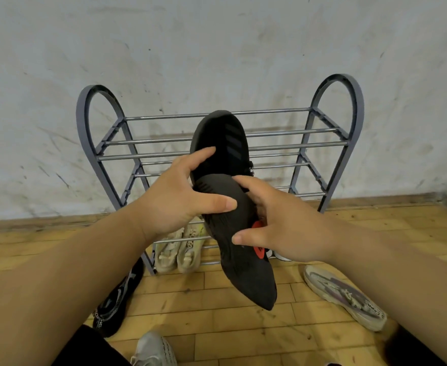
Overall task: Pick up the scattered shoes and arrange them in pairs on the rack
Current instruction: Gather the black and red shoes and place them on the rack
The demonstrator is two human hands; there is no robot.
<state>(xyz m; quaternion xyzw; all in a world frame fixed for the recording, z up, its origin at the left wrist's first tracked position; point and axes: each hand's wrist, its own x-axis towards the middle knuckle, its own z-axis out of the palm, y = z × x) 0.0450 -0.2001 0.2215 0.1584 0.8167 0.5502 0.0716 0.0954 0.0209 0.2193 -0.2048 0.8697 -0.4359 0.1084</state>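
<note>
floor, nearest: a pale grey knit sneaker (153,350) sits at the bottom edge of the view, partly cut off. to the left, a black mesh sneaker with white lettering (116,299) lies on the yellow wood-block floor (217,331), half hidden under the left forearm. to the right, a worn white sneaker with purple trim (344,297) lies on its side, well apart from the others.

hands: both are raised in front of the rack and hold two dark shoes pressed together. the right hand (278,223) is curled round the black knit shoe with a red patch (246,276), thumb and forefinger clamped on its upper, toe pointing down toward the camera. the left hand (175,196) grips the black shoe with three dark stripes (225,138), forefinger on its side, thumb lying across the other shoe; its toe points up and away. neither shoe touches the rack.

rack: a grey plastic-ended shoe rack with metal bars (333,143) stands against the scuffed white wall (217,48). a pair of cream lace-up sneakers (180,247) sits side by side on the lowest tier, toes toward the camera. a white shoe (280,256) shows just behind the right hand; its placement cannot be determined.
</note>
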